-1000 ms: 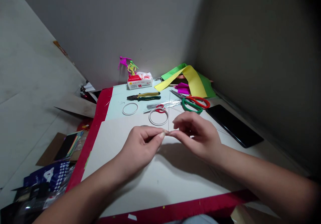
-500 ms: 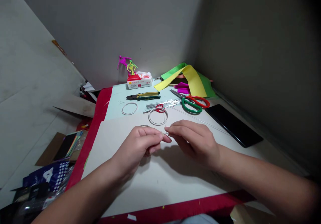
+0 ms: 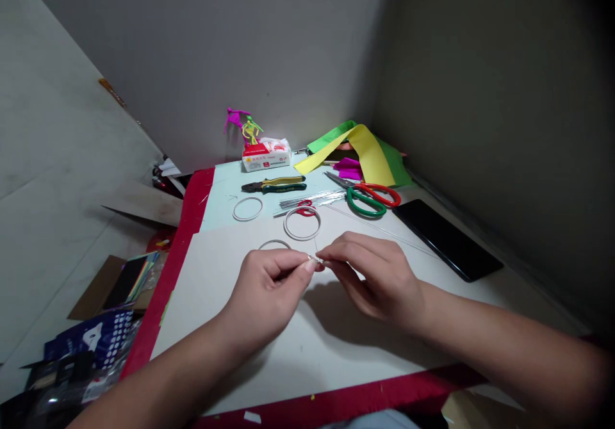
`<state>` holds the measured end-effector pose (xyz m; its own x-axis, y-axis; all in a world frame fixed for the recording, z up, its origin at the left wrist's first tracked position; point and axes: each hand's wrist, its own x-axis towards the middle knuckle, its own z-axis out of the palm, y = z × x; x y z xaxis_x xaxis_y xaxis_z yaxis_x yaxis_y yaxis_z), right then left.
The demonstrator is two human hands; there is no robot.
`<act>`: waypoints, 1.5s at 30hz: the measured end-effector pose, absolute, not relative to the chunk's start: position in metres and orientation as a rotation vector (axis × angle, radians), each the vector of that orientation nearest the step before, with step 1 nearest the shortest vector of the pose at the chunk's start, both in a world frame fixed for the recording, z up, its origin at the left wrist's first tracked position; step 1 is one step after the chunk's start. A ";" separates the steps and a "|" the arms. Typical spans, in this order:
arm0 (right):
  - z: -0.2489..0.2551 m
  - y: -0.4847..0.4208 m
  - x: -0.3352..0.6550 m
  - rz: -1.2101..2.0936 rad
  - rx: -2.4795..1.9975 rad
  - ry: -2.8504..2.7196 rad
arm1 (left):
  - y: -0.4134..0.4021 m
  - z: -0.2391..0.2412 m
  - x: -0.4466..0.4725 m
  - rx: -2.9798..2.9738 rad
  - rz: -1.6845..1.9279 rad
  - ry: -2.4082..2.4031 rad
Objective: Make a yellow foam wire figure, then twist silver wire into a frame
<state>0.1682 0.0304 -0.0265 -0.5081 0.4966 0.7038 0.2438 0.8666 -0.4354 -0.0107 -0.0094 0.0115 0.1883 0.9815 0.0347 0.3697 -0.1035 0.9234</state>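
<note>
Thumb and fingers of my left hand (image 3: 276,282) pinch a thin wire (image 3: 316,246) over the middle of the board. My right hand (image 3: 372,272) meets it from the right, its fingertips closed on the same wire. One end of the wire sticks up from the fingers. Just beyond my hands lies a white roll of tape (image 3: 302,237). A thinner white ring (image 3: 248,209) rests to its left, and another ring (image 3: 275,242) shows partly behind my left hand.
Pliers (image 3: 273,184), a bundle of wires (image 3: 317,200), scissors with red and green handles (image 3: 368,198) and a black phone (image 3: 448,240) lie farther back. Behind them are a tissue pack (image 3: 266,157), wire figures (image 3: 250,129) and yellow-green paper (image 3: 372,153).
My left hand has turned slightly and its fingers have closed tighter at the wire. The ring behind it shows more. Less wire stands up between the hands.
</note>
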 end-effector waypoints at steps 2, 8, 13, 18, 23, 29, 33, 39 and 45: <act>-0.023 0.030 0.170 0.345 -0.551 -2.159 | -0.011 0.006 -0.011 1.784 0.952 1.320; -0.013 0.028 0.173 0.297 -0.620 -2.253 | -0.011 -0.001 -0.011 2.165 1.082 1.321; -0.012 0.024 0.172 0.217 -0.706 -2.288 | -0.011 -0.003 -0.011 2.302 1.106 1.323; -0.017 0.023 0.170 -0.002 -0.707 -2.245 | -0.014 -0.005 -0.011 2.376 1.145 1.362; -0.020 0.025 0.170 -0.170 -0.644 -2.216 | -0.018 -0.004 -0.010 2.413 1.126 1.418; -0.023 0.026 0.168 -0.232 -0.554 -2.191 | -0.017 -0.005 -0.011 2.336 1.153 1.426; -0.016 0.025 0.166 0.407 -0.630 -2.145 | -0.016 -0.006 -0.013 2.282 1.095 1.438; -0.014 0.035 0.163 1.776 -0.721 -1.671 | -0.018 -0.001 -0.013 2.251 1.068 1.386; -0.025 0.042 0.162 1.722 -0.660 -1.644 | -0.012 0.005 -0.014 1.918 1.025 1.400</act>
<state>0.1618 0.0423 -0.0247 -0.6560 0.7504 0.0815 -0.1162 0.0062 -0.9932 -0.0141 -0.0119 0.0052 0.1677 0.9515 0.2580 0.5332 -0.3077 0.7881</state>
